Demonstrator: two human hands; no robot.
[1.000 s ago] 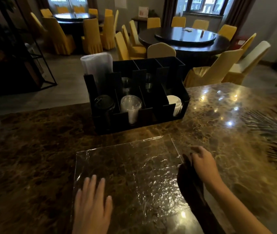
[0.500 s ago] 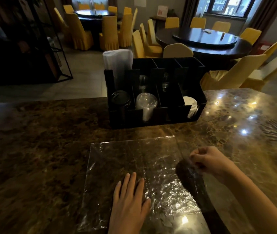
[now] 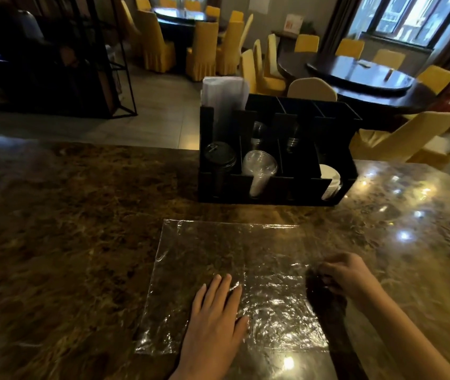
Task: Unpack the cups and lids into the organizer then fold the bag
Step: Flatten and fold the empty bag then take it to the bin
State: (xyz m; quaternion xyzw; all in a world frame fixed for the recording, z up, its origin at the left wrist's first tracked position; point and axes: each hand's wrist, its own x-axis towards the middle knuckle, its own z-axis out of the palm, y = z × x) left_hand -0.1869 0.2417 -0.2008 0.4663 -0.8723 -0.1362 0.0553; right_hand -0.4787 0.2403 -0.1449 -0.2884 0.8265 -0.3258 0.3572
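While left hand (image 3: 215,319) lies spread on bag (image 3: 207,259), right hand (image 3: 347,275) pinches its dim edge.

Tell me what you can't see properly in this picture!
Head view only:
- Right hand fingertips: curled at the clear bag edge over a dark shadow, so the grip is unclear.
- Organizer back compartments: too dark, hidden behind dividers.
- Black lids and white lids: the front wall hides how many.
- Both forearms: cut off by the bottom edge.

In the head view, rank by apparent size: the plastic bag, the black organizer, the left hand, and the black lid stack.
1. plastic bag
2. black organizer, though it sits farther away
3. left hand, enlarged by nearness
4. black lid stack
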